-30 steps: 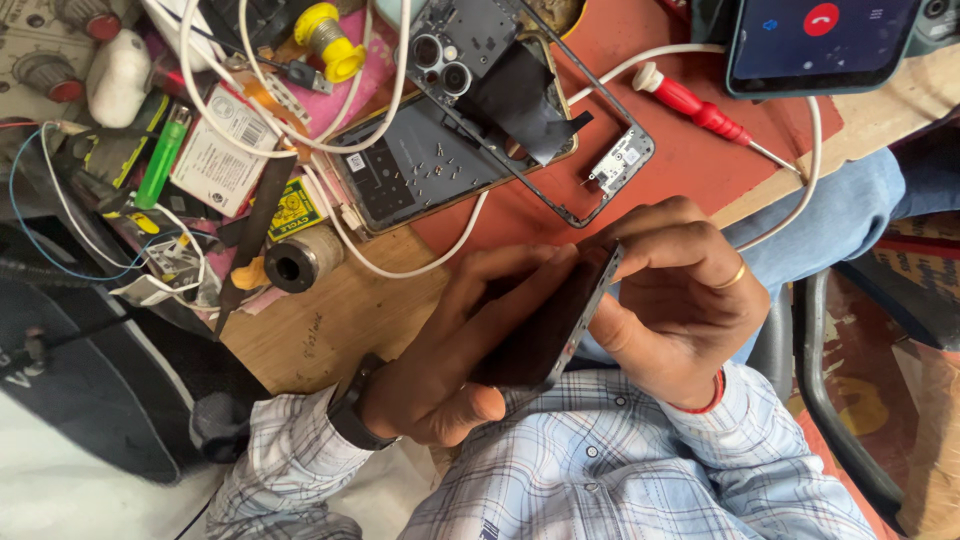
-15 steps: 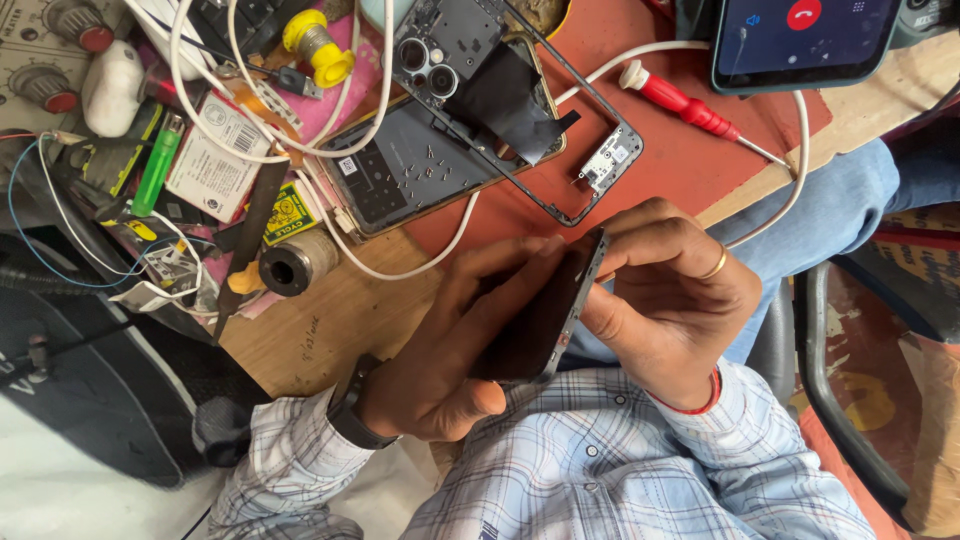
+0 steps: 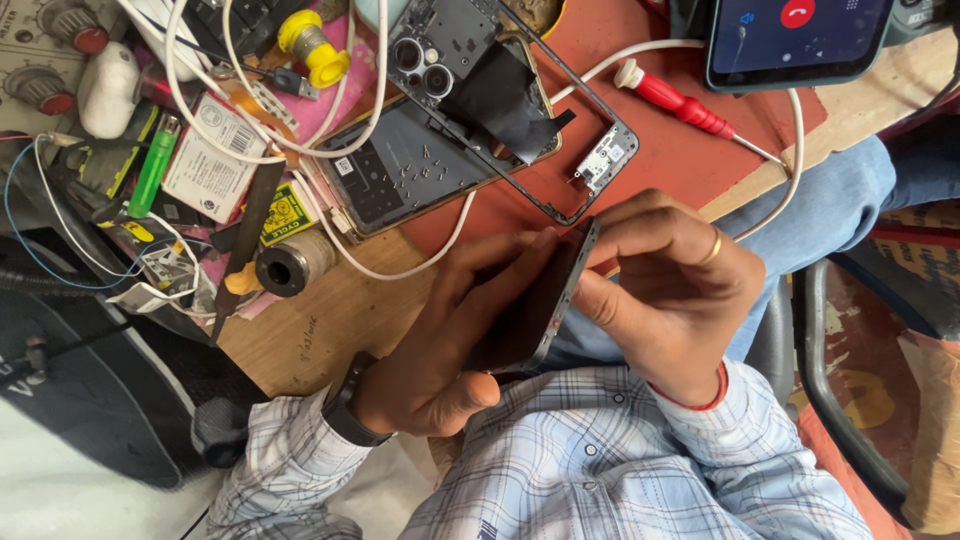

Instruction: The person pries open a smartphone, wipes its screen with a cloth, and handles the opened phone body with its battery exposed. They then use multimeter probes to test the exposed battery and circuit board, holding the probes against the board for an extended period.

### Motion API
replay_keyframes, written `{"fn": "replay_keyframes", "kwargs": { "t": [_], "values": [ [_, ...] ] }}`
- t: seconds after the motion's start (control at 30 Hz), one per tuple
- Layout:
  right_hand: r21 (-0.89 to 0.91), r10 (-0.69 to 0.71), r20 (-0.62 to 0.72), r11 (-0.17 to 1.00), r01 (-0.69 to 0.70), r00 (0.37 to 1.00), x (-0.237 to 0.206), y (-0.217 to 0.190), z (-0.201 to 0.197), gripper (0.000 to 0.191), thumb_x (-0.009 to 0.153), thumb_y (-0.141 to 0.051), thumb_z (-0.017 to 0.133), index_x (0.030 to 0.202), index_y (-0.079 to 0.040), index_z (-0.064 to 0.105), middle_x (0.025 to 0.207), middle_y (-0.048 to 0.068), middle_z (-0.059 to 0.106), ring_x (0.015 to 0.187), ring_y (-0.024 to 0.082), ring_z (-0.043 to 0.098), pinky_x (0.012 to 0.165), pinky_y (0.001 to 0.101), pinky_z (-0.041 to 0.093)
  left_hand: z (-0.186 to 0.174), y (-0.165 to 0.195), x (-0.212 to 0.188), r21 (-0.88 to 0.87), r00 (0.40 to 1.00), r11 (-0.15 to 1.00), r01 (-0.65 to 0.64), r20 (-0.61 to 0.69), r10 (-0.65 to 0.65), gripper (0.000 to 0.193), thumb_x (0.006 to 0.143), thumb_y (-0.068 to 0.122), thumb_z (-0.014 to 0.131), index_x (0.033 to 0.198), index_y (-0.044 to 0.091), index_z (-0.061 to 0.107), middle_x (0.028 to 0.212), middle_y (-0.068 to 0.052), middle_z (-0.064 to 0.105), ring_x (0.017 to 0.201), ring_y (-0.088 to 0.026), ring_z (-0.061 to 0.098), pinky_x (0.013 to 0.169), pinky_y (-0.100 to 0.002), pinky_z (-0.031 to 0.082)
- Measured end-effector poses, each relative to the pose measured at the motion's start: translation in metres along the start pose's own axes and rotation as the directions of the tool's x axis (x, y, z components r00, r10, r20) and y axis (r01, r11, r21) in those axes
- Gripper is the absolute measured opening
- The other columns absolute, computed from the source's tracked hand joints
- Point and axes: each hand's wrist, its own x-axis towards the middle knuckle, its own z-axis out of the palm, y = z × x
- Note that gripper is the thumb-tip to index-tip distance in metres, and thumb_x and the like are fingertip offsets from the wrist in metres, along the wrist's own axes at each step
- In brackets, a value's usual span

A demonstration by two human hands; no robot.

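Phone (image 3: 525,300) sits edge-up between my two hands: left hand (image 3: 440,340) cups its back, fingers (image 3: 490,262) clenched round it, while my right hand (image 3: 670,290) pinches its upper edge. Just beyond my fingers, an opened phone (image 3: 420,160) and red screwdriver (image 3: 685,105) lie on the counter (image 3: 330,320).

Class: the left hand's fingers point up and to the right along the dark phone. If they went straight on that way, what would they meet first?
Probably the open phone frame on the red mat, though depth is unclear.

a phone repair workbench: opened phone (image 3: 440,150), red screwdriver (image 3: 680,100) (cables everywhere).
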Motion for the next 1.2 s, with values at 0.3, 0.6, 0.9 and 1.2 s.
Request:
{"fn": "replay_keyframes", "kwargs": {
  "t": [0.3, 0.6, 0.9, 1.2],
  "values": [
    [0.230, 0.108, 0.029, 0.967, -0.112, 0.994, 0.002, 0.004, 0.000, 0.017, 0.094, 0.003, 0.079, 0.103, 0.007, 0.065, 0.101, 0.010, 0.066, 0.091, 0.013, 0.063, 0.084, 0.0248, 0.053, 0.002, -0.004, -0.001, 0.033, 1.000, 0.999, -0.023, -0.001, 0.023, 0.090, 0.111, 0.073, 0.022, 0.163, 0.000, 0.028, 0.161, -0.017, 0.033, 0.148, -0.029, 0.038, 0.127, -0.039, 0.031],
    [0.269, 0.092, -0.013, 0.959, -0.085, 0.996, 0.000, 0.003, 0.014, 0.015, 0.096, 0.000, 0.074, 0.101, 0.005, 0.061, 0.104, 0.008, 0.062, 0.090, 0.010, 0.056, 0.087, 0.0218, 0.049, 0.004, -0.005, -0.001, 0.045, 0.999, 0.998, -0.041, -0.015, 0.042, 0.092, 0.112, 0.072, 0.022, 0.167, -0.001, 0.028, 0.160, -0.019, 0.033, 0.153, -0.032, 0.038, 0.128, -0.040, 0.031],
    [0.154, 0.036, -0.007, 0.988, -0.034, 0.999, -0.001, 0.002, 0.011, 0.015, 0.094, 0.005, 0.075, 0.101, 0.005, 0.062, 0.101, 0.009, 0.062, 0.090, 0.012, 0.058, 0.086, 0.0237, 0.050, 0.002, 0.003, 0.005, 0.041, 0.997, 0.999, -0.035, -0.067, 0.037, 0.090, 0.108, 0.073, 0.021, 0.155, -0.003, 0.029, 0.155, -0.022, 0.037, 0.146, -0.036, 0.039, 0.126, -0.047, 0.031],
    [-0.295, -0.203, -0.205, 0.945, 0.138, 0.957, 0.003, -0.009, -0.031, 0.019, 0.095, 0.006, 0.078, 0.105, 0.003, 0.062, 0.102, 0.011, 0.066, 0.093, 0.015, 0.064, 0.087, 0.0242, 0.052, 0.001, 0.007, 0.004, -0.545, 0.939, 0.839, -0.009, -0.292, -0.180, 0.060, 0.110, 0.025, 0.059, 0.158, -0.001, 0.033, 0.157, -0.023, 0.048, 0.134, -0.032, 0.061, 0.111, -0.045, 0.055]
  ]
}}
